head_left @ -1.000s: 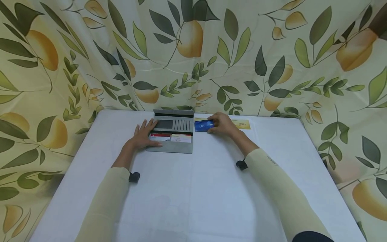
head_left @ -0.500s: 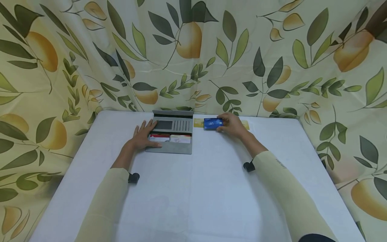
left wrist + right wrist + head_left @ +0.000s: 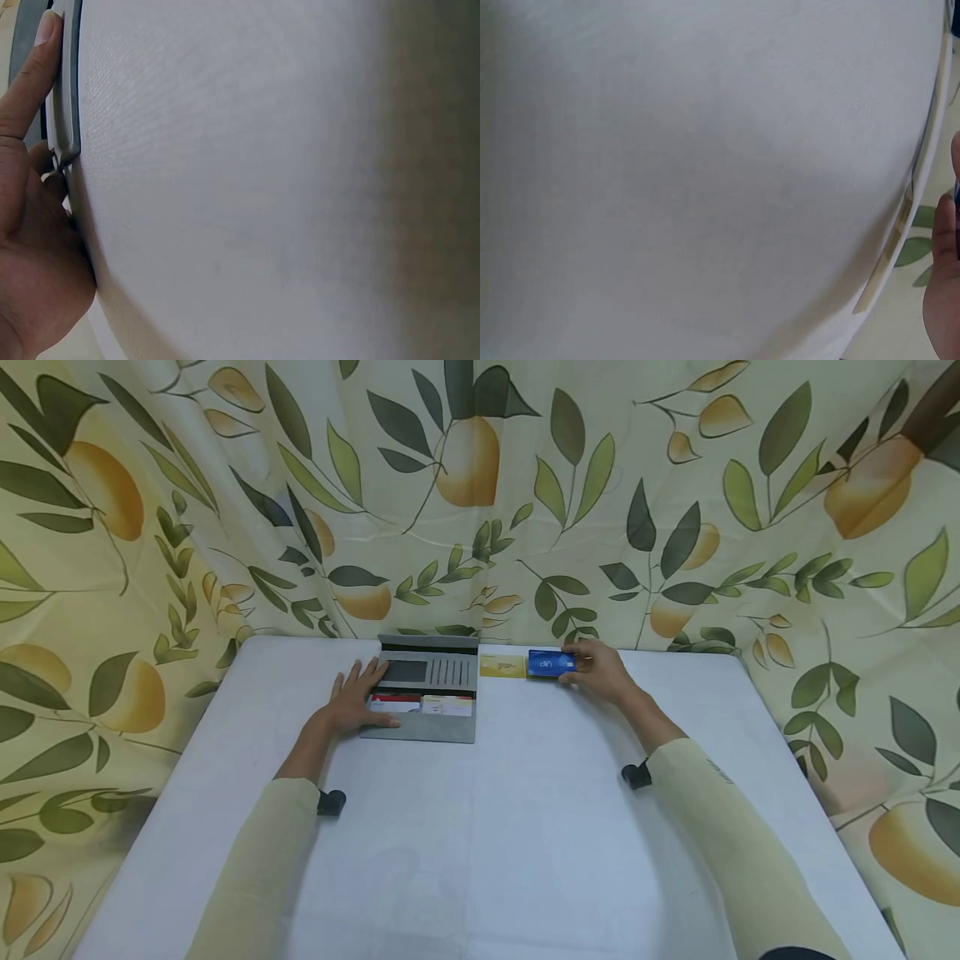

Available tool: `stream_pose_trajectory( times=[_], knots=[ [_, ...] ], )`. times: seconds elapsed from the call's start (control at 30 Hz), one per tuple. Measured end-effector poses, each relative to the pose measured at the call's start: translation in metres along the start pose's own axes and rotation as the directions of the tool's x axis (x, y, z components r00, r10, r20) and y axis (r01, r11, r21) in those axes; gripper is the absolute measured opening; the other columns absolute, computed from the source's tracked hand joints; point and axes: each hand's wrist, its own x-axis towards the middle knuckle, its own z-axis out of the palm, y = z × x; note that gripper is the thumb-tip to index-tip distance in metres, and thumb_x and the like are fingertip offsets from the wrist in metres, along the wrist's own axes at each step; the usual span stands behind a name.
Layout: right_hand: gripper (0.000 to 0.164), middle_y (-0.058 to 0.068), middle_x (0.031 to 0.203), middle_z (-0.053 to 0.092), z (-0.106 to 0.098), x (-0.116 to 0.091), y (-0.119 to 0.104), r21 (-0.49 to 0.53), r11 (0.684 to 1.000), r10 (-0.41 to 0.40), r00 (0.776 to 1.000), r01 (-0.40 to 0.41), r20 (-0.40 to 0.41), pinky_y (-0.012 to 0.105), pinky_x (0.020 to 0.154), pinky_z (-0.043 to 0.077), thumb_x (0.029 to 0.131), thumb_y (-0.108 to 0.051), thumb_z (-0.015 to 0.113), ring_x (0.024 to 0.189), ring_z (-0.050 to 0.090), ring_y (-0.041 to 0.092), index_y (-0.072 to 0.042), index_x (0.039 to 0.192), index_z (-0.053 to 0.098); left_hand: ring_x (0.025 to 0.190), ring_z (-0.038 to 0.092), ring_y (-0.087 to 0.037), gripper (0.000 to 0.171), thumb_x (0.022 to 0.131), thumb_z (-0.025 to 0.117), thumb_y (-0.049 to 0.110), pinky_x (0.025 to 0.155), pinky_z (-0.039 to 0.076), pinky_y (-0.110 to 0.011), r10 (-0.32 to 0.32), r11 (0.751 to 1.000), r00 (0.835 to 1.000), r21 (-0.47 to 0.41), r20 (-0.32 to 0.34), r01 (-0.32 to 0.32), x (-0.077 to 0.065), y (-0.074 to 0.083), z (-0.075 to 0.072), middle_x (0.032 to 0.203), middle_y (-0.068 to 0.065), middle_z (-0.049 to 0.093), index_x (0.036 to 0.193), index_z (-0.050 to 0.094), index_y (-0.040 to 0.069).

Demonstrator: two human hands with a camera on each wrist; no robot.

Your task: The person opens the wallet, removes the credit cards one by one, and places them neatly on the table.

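Note:
A grey wallet [image 3: 423,729] lies unfolded at the back of the white table, with cards [image 3: 447,705] in its lower pocket. My left hand [image 3: 351,700] rests on the wallet's left side with its fingers spread; the left wrist view has its thumb [image 3: 31,75] along the wallet's edge. My right hand [image 3: 602,670] pinches a blue VIP card [image 3: 550,663] by its right end. Just left of that card, a yellow card [image 3: 502,667] lies beside the wallet. In the right wrist view, only part of the right hand [image 3: 946,277] shows at the edge.
The white cloth-covered table [image 3: 480,843] spreads out in front of both arms. A curtain [image 3: 525,568] printed with fruit and leaves hangs right behind the table's back edge. A small black device [image 3: 636,774] sits at each sleeve cuff.
My right hand has moved the blue card rightward, away from the wallet. More of the left yellow card shows now, and the yellow one farther right is covered. The left hand stays put.

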Motion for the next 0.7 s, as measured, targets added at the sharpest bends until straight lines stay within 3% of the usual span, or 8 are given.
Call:
stream_pose_trajectory(
  times=[0.3, 0.7],
  knots=[
    [0.058, 0.03, 0.145, 0.048, -0.013, -0.006, 0.01, 0.03, 0.998, 0.06, 0.998, -0.061, 0.007, 0.051, 0.11, 0.049, 0.092, -0.001, 0.081, 0.128, 0.054, 0.045, 0.009, 0.144, 0.057, 0.159, -0.016, -0.038, 0.121, 0.082, 0.088, 0.047, 0.124, -0.016, -0.057, 0.009, 1.0, 1.0, -0.008, 0.001, -0.009, -0.002, 0.002, -0.001, 0.176, -0.014, -0.002, 0.17, 0.013, 0.01],
    [0.058, 0.032, 0.147, 0.046, -0.028, -0.016, 0.028, -0.02, 0.994, 0.108, 0.994, -0.109, -0.025, 0.058, 0.111, 0.046, 0.094, -0.003, 0.079, 0.131, 0.051, 0.05, 0.008, 0.145, 0.055, 0.159, -0.016, -0.038, 0.12, 0.084, 0.086, 0.046, 0.124, -0.016, -0.056, 0.02, 1.0, 1.0, -0.009, 0.009, -0.02, 0.0, -0.001, -0.001, 0.176, -0.016, -0.003, 0.17, 0.01, 0.01]
  ],
)
